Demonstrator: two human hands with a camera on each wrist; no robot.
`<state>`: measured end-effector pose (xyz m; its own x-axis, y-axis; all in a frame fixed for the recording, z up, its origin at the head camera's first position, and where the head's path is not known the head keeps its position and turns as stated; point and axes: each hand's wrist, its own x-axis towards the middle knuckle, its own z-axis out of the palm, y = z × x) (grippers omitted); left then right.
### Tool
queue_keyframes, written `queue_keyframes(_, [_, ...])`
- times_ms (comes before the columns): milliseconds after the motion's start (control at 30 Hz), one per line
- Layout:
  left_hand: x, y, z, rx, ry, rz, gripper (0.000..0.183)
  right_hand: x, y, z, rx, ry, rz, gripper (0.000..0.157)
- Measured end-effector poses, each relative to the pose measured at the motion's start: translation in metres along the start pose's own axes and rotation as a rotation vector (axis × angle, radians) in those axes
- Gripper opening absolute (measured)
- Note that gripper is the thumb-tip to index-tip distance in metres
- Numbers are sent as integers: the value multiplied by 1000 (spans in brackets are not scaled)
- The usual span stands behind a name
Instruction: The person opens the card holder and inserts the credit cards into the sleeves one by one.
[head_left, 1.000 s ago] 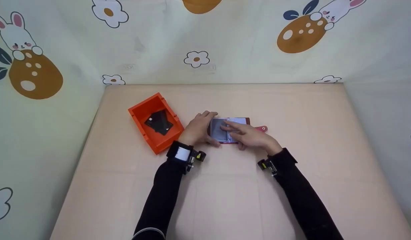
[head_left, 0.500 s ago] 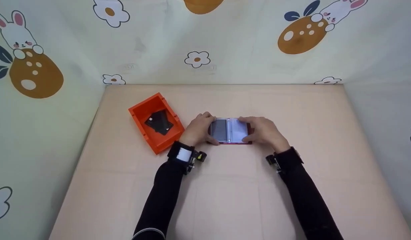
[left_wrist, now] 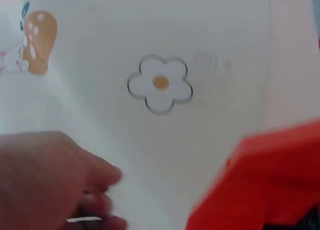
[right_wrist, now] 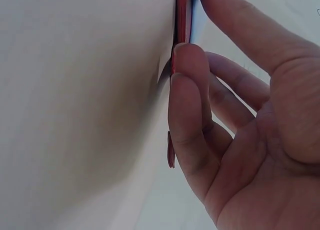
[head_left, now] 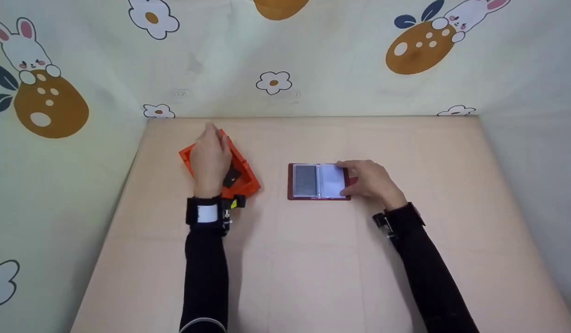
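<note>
Above the orange bin (head_left: pixel 251 178) is my left hand (head_left: pixel 210 159), its fingers curled. In the left wrist view, a thin flat card (left_wrist: pixel 84 219) shows its pale edge between those fingers. Most of it is hidden by the hand. Dark cards (head_left: pixel 232 176) lie in the bin, partly covered by the hand. A dark red card holder (head_left: pixel 290 181) lies spread flat on the table, with clear sleeves and a grey panel at left. My right hand (head_left: pixel 371 181) grips its right edge between thumb and fingers. The red clasp strap (right_wrist: pixel 171 150) sticks out beyond the fingers.
The bin stands tilted at an angle on the left of the pale table (head_left: pixel 308 268). A patterned curtain wall (head_left: pixel 332 69) rises behind the table and along both sides.
My left hand has left the card holder and moved left over the bin. My right hand has gone from the sleeves to the right edge and stays there.
</note>
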<state>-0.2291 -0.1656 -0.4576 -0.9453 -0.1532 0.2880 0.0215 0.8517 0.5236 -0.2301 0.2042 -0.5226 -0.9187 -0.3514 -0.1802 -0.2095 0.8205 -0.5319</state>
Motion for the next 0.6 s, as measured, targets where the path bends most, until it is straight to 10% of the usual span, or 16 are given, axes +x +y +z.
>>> queue_keyframes(233, [-5, -29, 10, 337, -546, -99, 40, -1, -1, 0, 15, -11, 16, 80])
queue_keyframes(600, [-1, -35, 20, 310, -528, -134, 60, 1, 0, -1, 15, -13, 4, 80])
